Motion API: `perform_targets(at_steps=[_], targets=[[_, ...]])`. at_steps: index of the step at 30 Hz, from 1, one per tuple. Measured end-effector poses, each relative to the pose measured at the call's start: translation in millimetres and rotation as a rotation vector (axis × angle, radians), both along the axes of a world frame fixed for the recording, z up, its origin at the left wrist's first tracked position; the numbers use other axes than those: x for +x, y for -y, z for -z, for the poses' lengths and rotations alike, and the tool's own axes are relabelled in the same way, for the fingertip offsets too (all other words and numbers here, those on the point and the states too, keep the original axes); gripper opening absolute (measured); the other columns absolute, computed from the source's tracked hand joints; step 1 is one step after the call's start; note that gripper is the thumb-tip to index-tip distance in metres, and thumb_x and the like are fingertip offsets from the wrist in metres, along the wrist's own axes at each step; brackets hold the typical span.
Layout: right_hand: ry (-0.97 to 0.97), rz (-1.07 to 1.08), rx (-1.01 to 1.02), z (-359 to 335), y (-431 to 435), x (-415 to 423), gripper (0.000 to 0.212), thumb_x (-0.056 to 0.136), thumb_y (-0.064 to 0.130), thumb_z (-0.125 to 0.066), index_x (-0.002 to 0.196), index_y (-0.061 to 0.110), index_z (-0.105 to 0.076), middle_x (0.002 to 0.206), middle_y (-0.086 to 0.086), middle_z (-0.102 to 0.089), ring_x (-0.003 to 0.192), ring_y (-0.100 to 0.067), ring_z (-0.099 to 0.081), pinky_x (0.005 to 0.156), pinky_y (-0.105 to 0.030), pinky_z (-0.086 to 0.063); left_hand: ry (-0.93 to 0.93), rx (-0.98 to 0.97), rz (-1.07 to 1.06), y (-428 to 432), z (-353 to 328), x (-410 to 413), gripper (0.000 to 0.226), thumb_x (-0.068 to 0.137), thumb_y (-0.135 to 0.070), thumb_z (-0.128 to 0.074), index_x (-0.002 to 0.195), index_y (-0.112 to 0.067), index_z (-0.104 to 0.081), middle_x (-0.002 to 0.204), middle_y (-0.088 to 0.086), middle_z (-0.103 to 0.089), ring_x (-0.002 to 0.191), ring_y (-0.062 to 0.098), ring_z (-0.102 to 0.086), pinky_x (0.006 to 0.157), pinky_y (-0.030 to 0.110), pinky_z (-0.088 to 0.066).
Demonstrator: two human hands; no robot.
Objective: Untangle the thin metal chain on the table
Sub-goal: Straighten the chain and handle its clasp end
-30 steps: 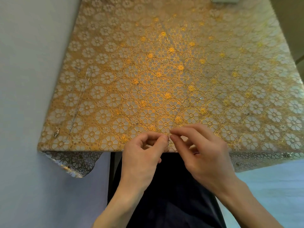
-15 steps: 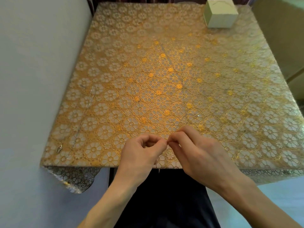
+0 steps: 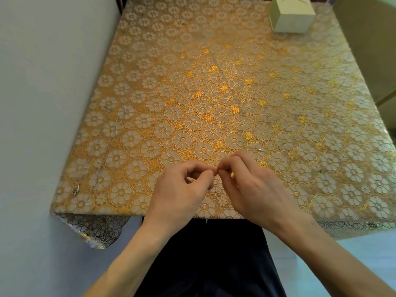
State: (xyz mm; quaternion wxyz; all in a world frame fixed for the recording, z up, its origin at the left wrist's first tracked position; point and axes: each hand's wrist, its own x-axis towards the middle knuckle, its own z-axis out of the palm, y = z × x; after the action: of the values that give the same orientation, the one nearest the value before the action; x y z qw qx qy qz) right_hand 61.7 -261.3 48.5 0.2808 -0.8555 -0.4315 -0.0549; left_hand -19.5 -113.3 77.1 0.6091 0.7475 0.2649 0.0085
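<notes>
Chain [image 3: 216, 185] hangs pinched between left hand [image 3: 182, 189] and right hand [image 3: 255, 187] fingertips.

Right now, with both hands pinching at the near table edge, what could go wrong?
1. The left hand and right hand work near the edge of the gold floral tablecloth; a slipped grip could drop the piece.
2. The thin silver chain with pendant lies near the table's left edge and could be swept off.
</notes>
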Motion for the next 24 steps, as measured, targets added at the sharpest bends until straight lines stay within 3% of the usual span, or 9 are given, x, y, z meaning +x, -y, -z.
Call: perform_targets(at_steps=[3, 6, 8, 10, 14, 19, 21, 24], targets=[[-0.048, 0.038, 0.025, 1, -5, 2, 0.024, 0.1, 0.028, -0.045, 0.098, 0.011, -0.06, 0.094, -0.001, -0.058, 0.055, -0.022, -0.057, 0.042, -0.039, -0.048, 0.014, 0.001, 0.029, -3, 2, 1, 0.011, 0.09, -0.031, -0.066, 0.088, -0.033, -0.077, 0.074, -0.013, -0.073, 0.063, 0.009, -0.063, 0.069, 0.035, -0.056], [-0.206, 0.075, 0.081, 2, -6, 4, 0.02, 0.098, 0.035, -0.044, 0.097, 0.019, -0.056, 0.094, 0.01, -0.054, 0.064, -0.012, -0.059, 0.055, -0.03, -0.048, 0.044, 0.007, 0.033, -6, 1, 2, 0.008, 0.09, -0.034, -0.069, 0.09, -0.036, -0.077, 0.079, -0.013, -0.073, 0.066, 0.013, -0.065, 0.072, 0.039, -0.057], [-0.385, 0.077, 0.138, 2, -7, 5, 0.015, 0.097, 0.04, -0.044, 0.096, 0.028, -0.053, 0.092, 0.017, -0.052, 0.067, -0.008, -0.062, 0.058, -0.028, -0.049, 0.077, 0.091, 0.015, -10, 3, 4, 0.006, 0.09, -0.034, -0.072, 0.092, -0.039, -0.075, 0.082, -0.016, -0.071, 0.068, 0.011, -0.064, 0.069, 0.033, -0.056], [-0.5, 0.058, 0.167, 1, -8, 7, 0.011, 0.097, 0.04, -0.046, 0.095, 0.031, -0.051, 0.093, 0.017, -0.052, 0.068, -0.01, -0.065, 0.058, -0.034, -0.053, 0.104, 0.205, 0.055, -16, 4, 7, 0.011, 0.086, -0.037, -0.075, 0.097, -0.04, -0.075, 0.086, -0.019, -0.07, 0.071, 0.006, -0.063, 0.064, 0.02, -0.051], [-0.451, 0.005, 0.124, -4, -8, 13, 0.009, 0.098, 0.041, -0.047, 0.096, 0.033, -0.051, 0.092, 0.017, -0.054, 0.069, -0.009, -0.065, 0.058, -0.034, -0.052, 0.194, 0.42, 0.165, -26, 6, 17, 0.009, 0.085, -0.038, -0.077, 0.092, -0.033, -0.079, 0.085, -0.016, -0.069, 0.074, 0.004, -0.065, 0.062, 0.01, -0.044], [-0.282, 0.005, 0.024, -16, -11, 25, 0.013, 0.097, 0.041, -0.046, 0.095, 0.031, -0.053, 0.092, 0.017, -0.054, 0.07, -0.008, -0.061, 0.059, -0.029, -0.05, 0.287, 0.638, 0.228, -31, 3, 32, 0.017, 0.083, -0.044, -0.065, 0.081, -0.03, -0.074, 0.083, -0.016, -0.065, 0.066, 0.003, -0.062, 0.059, 0.033, -0.055], [-0.254, 0.021, -0.016, -24, -14, 30, 0.012, 0.095, 0.039, -0.049, 0.094, 0.029, -0.056, 0.088, 0.019, -0.053, 0.073, -0.008, -0.06, 0.061, -0.024, -0.047, 0.321, 0.681, 0.257, -33, 0, 38, 0.018, 0.082, -0.045, -0.062, 0.08, -0.029, -0.071, 0.085, -0.015, -0.064, 0.064, 0.003, -0.061, 0.057, 0.034, -0.054], [-0.434, 0.013, -0.018, -37, -16, 38, 0.01, 0.095, 0.034, -0.055, 0.089, 0.027, -0.058, 0.085, 0.015, -0.06, 0.073, -0.008, -0.065, 0.063, -0.025, -0.052, 0.376, 0.749, 0.318, -41, -4, 46, 0.017, 0.083, -0.043, -0.062, 0.081, -0.028, -0.07, 0.086, -0.016, -0.061, 0.062, 0.004, -0.059, 0.055, 0.034, -0.053]])
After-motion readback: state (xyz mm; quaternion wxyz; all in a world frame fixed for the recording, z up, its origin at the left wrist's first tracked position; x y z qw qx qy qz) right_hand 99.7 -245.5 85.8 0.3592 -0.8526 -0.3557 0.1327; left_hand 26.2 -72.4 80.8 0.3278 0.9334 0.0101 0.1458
